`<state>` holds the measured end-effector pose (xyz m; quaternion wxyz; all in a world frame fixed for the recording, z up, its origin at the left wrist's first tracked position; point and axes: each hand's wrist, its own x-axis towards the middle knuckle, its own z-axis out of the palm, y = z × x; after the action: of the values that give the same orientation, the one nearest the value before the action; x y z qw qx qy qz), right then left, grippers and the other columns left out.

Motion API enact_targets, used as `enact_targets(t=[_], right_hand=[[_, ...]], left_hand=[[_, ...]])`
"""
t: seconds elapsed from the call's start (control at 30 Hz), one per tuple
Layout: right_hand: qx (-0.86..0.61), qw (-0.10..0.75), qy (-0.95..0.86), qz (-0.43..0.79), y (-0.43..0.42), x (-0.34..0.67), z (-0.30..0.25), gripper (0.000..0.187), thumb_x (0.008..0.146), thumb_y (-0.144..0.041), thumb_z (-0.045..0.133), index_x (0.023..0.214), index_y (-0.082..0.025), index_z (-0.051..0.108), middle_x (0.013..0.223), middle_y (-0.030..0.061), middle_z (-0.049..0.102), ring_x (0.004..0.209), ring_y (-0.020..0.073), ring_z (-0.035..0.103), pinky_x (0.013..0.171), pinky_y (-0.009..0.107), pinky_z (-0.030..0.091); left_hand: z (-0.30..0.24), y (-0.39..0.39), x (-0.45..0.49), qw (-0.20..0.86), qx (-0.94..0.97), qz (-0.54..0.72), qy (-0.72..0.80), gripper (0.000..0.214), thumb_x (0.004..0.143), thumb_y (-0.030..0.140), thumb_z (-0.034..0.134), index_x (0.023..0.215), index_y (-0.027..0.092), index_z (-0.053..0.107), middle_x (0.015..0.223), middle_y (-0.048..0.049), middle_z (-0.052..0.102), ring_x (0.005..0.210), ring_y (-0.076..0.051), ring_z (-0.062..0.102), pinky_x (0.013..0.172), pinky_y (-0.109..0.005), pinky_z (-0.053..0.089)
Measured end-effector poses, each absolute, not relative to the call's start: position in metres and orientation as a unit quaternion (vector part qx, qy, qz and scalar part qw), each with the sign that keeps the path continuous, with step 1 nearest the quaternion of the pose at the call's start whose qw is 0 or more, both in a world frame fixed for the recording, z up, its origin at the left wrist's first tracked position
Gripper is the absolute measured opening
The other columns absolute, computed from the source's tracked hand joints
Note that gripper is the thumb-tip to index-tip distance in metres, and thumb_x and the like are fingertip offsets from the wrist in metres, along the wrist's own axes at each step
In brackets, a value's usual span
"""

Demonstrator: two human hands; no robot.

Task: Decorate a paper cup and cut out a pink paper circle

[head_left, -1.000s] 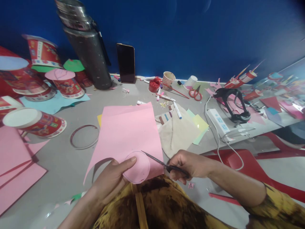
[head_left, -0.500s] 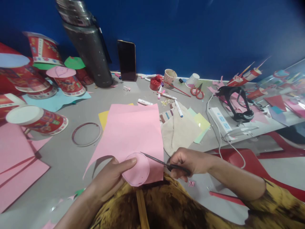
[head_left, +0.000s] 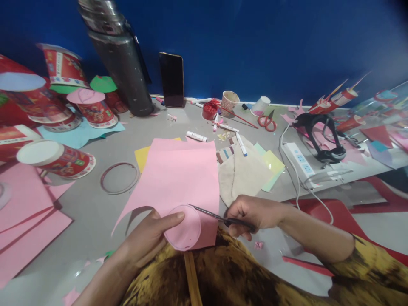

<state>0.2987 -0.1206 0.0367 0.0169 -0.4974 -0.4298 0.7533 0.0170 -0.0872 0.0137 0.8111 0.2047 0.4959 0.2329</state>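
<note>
Left hand (head_left: 157, 233) pinches pink paper (head_left: 183, 170) at drawn circle (head_left: 186, 233); right hand (head_left: 248, 214), right of circle, grips scissors (head_left: 222, 219).

My left fingers (head_left: 174, 219) hold smooth, matt paper (head_left: 181, 170); my right fingers (head_left: 235, 230) hold scissors (head_left: 223, 219) with metal blades and plastic-looking handles. Just beyond these lies soft-looking, matt cloth (head_left: 244, 176); farther ahead stands a scuffed flask (head_left: 119, 68) with a shiny metal neck. The worktop (head_left: 89, 212) around my fingers looks smooth.
</note>
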Motion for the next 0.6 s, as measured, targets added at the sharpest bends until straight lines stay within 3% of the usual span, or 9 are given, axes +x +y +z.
enact_targets(t=[0.2, 0.37, 0.6], right_hand=[[-0.513, 0.022, -0.408, 0.755, -0.121, 0.296, 0.035, 0.043, 0.078, -0.056, 0.082, 0.075, -0.013, 0.074, 0.053, -0.0043, 0.061, 0.045, 0.0055, 0.05, 0.042, 0.017, 0.031], [-0.508, 0.037, -0.392, 0.766, -0.123, 0.293, 0.029, 0.039, 0.074, -0.051, 0.086, 0.073, -0.014, 0.074, 0.05, -0.0055, 0.059, 0.043, 0.0055, 0.049, 0.041, 0.016, 0.031], [-0.49, 0.054, -0.408, 0.769, -0.122, 0.291, 0.025, 0.035, 0.076, -0.046, 0.085, 0.072, -0.014, 0.073, 0.051, -0.0049, 0.062, 0.042, 0.0052, 0.049, 0.039, 0.015, 0.03]], left_hand=[[0.011, -0.084, 0.011, 0.807, 0.247, 0.234, 0.483, 0.029, 0.066, 0.036, 0.095, 0.065, 0.014, 0.077, 0.071, -0.0109, 0.079, 0.064, -0.023, 0.073, 0.065, -0.03, 0.059], [0.01, -0.086, 0.011, 0.809, 0.266, 0.272, 0.448, 0.036, 0.073, 0.043, 0.09, 0.094, 0.014, 0.085, 0.083, -0.0114, 0.082, 0.076, -0.028, 0.076, 0.07, -0.034, 0.06], [0.007, -0.086, 0.008, 0.795, 0.277, 0.284, 0.46, 0.032, 0.074, 0.043, 0.09, 0.088, 0.014, 0.086, 0.081, -0.0104, 0.082, 0.076, -0.025, 0.075, 0.076, -0.033, 0.059]])
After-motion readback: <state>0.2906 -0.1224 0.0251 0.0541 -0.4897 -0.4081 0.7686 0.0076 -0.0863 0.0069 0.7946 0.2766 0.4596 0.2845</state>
